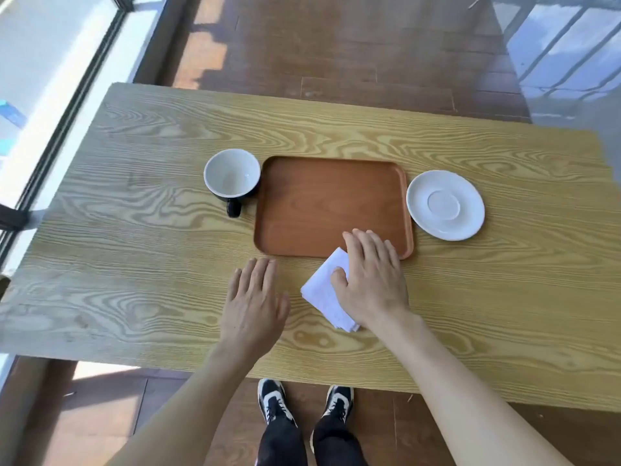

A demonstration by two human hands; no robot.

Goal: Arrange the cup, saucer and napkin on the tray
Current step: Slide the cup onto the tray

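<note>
My right hand (371,277) lies on the folded white paper napkin (324,294), thumb and fingers closing on its edge, at the near edge of the pale wooden table (504,297), just in front of the tray's near right corner. My left hand (253,304) rests flat and spread beside it. The brown rectangular wooden tray (322,203) is bare; the white-lined dark cup (232,176) stands at its left edge, the round white saucer (445,205) at its right. I judge the napkin step is beginning: next I must lift it onto the tray.
</note>
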